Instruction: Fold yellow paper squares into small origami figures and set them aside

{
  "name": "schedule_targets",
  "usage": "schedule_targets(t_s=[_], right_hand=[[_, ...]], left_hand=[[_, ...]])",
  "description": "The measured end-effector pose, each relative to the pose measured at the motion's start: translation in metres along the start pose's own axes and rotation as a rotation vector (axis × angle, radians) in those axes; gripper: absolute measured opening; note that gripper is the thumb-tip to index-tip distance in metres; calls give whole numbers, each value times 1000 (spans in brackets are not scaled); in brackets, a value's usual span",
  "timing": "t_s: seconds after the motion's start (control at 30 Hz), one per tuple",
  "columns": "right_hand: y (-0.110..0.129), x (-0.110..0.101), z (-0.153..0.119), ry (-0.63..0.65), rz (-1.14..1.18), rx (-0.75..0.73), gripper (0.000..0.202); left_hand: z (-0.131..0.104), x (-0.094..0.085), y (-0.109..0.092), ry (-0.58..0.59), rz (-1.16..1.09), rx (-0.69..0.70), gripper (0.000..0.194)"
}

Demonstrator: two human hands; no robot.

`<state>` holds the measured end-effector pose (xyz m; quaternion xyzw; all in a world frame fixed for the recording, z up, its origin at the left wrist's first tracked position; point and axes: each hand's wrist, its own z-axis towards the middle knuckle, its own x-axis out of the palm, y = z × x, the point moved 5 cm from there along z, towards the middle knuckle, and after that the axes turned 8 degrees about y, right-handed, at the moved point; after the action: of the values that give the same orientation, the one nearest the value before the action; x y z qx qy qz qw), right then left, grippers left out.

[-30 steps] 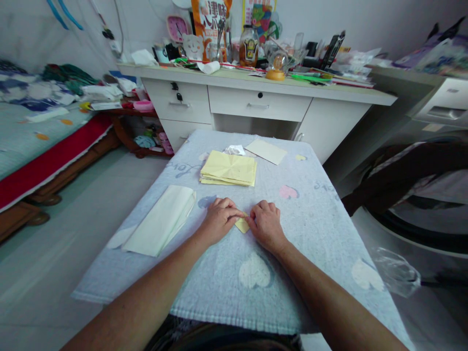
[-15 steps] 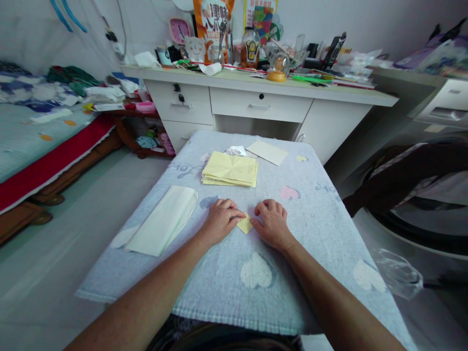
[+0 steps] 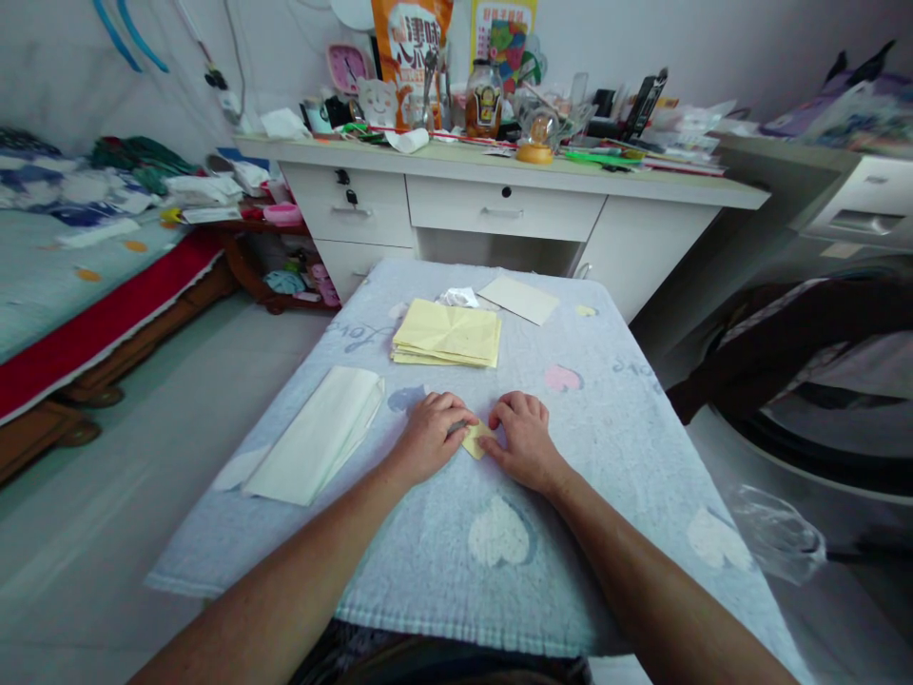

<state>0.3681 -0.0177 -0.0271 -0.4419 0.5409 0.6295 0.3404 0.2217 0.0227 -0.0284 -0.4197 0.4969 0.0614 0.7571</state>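
Note:
A small piece of folded yellow paper [image 3: 475, 441] lies on the cloth-covered table between my hands. The fingers of my left hand [image 3: 433, 430] are curled, with thumb and index finger pinching the paper's left and upper edge. My right hand [image 3: 526, 436] is curled too, its thumb pressing on the paper's right part and its index finger at the upper right edge. Beyond them sits a stack of yellow paper sheets [image 3: 448, 332], the top one creased. Folded pale paper [image 3: 318, 436] lies to the left of my left hand.
A pale card [image 3: 519, 299] and crumpled white paper [image 3: 458, 297] lie at the table's far side. The blue cloth [image 3: 606, 533] covers the table. Behind stands a cluttered white desk [image 3: 456, 211], with a bed [image 3: 78, 257] at left and a washing machine [image 3: 866, 219] at right.
My right hand has moved slightly left, and its thumb now reaches over the paper's right side. My left hand stays at the paper's left edge. The view has shifted slightly.

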Motion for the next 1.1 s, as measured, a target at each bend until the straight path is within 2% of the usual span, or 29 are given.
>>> schedule_targets(t_s=[0.1, 0.2, 0.3, 0.4, 0.47, 0.57, 0.7, 0.77, 0.83, 0.9, 1.0, 1.1], right_hand=[[5, 1, 2, -8, 35, -26, 19], [8, -1, 2, -25, 124, -76, 13], [8, -4, 0, -63, 244, -127, 12], [4, -7, -1, -133, 413, -140, 27], [1, -6, 0, -152, 555, -139, 34], [2, -3, 3, -104, 734, -147, 24], [8, -4, 2, -70, 747, -181, 9], [10, -9, 0, -127, 634, -206, 4], [12, -12, -1, -184, 463, -221, 7], [13, -12, -1, -194, 282, -218, 13], [15, -7, 1, -144, 78, -217, 17], [14, -1, 2, -71, 4, -216, 20]], left_hand=[[0, 0, -1, -26, -102, 4, 30], [-1, 2, 0, -15, -211, -59, 38], [-2, 3, 3, -9, -350, -132, 28], [-3, 4, 5, -27, -632, -178, 14], [-3, 5, 6, -28, -863, -181, 15], [-2, 8, 7, -15, -1032, -181, 21], [-2, 7, 4, -2, -922, -147, 13], [-3, 2, 2, -70, -743, -113, 9], [-6, -5, -2, -157, -547, -81, 11], [-8, -9, -6, -193, -404, -47, 13], [-9, -10, -12, -158, -256, 31, 8], [-10, -6, -14, -92, -132, 74, 14]])
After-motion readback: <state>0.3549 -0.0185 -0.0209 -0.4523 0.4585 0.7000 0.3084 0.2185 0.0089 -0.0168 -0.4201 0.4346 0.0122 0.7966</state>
